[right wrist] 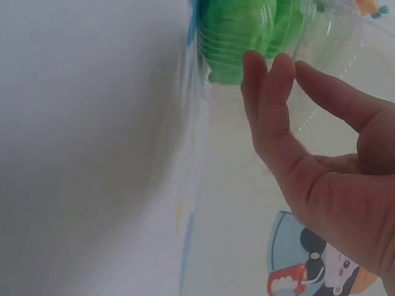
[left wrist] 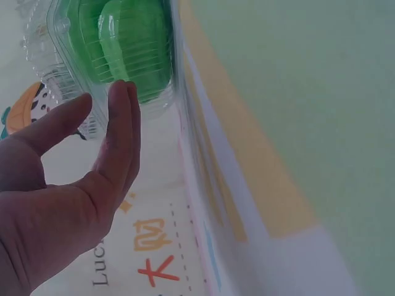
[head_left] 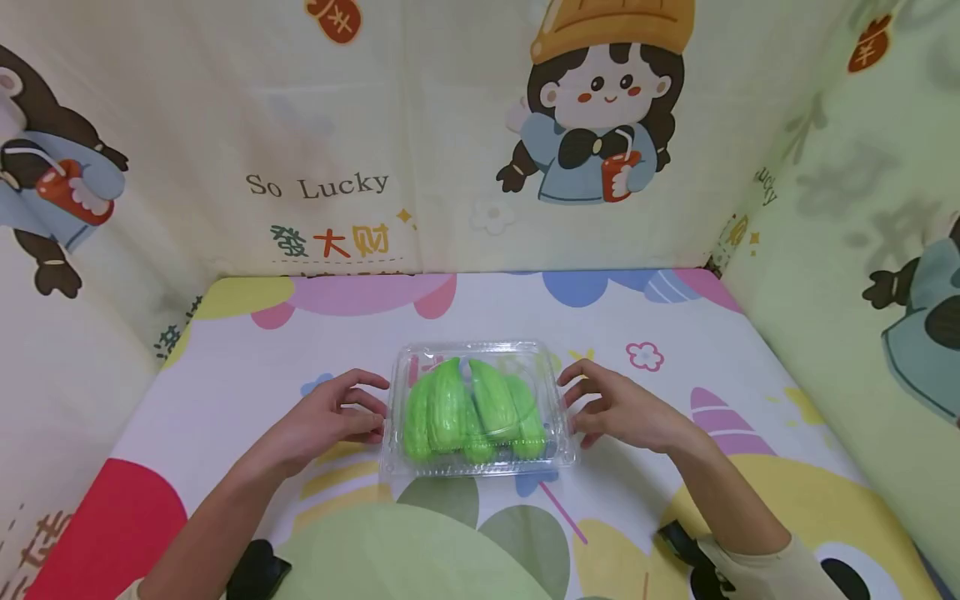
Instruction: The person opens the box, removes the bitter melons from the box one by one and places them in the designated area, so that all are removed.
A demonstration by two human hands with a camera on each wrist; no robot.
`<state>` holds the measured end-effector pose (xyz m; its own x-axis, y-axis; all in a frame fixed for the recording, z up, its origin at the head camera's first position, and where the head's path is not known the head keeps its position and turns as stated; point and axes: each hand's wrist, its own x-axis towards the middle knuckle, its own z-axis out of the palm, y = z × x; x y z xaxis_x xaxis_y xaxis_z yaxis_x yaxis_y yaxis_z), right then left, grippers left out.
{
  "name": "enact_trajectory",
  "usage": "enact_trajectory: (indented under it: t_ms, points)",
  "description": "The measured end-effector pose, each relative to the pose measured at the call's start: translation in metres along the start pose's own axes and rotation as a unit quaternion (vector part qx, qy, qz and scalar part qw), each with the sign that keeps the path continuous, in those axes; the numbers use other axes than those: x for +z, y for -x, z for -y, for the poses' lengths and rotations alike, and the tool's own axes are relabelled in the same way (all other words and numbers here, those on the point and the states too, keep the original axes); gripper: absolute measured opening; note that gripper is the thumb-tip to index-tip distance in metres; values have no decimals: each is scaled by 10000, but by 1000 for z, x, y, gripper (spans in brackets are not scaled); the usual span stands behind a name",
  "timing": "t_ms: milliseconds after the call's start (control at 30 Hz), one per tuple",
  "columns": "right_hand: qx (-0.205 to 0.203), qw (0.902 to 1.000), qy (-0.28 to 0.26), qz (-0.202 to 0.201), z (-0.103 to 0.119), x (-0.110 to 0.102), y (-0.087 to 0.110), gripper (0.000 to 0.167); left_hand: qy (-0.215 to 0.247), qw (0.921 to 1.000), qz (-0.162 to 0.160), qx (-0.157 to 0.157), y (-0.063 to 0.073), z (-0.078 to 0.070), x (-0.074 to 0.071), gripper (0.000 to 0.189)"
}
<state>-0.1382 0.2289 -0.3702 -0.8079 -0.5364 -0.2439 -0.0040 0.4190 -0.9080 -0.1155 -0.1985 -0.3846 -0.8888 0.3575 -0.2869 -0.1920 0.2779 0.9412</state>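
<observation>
A clear plastic clamshell box (head_left: 480,467) lies on the table in front of me, in the middle of the head view. Inside it are several plump, long, bright green pieces (head_left: 447,408) with a glossy surface; their exact kind is unclear. My left hand (head_left: 341,415) is at the box's left side, fingers loosely bent and pointing at it. On the opposite side is my right hand (head_left: 618,407), held in a similar way. Both wrist views show the fingertips close to the ribbed box walls; whether they touch is hard to tell. Neither hand grips anything.
A colourful printed cloth (head_left: 600,325) covers the table. Cartoon-printed fabric (head_left: 450,108) rises as walls at the back and both sides. Black straps are near both wrists, the left strap (head_left: 257,573) at the front edge of the view.
</observation>
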Motion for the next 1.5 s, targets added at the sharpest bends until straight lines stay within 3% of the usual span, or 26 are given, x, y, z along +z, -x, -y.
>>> enact_trajectory:
  t_ms: [533,1000,1500]
  points:
    - [172,9993,-334,-43,-1,6,-5,37,477,9978,455,102,-2,7,-3,57]
    - [-7,9990,-452,-4,-4,7,-7,40,670,9963,532,-77,-7,8,0,57]
    - [-26,9974,-713,96,-7,10,-9,42,998,9929,634,-164,-3,10,-1,60]
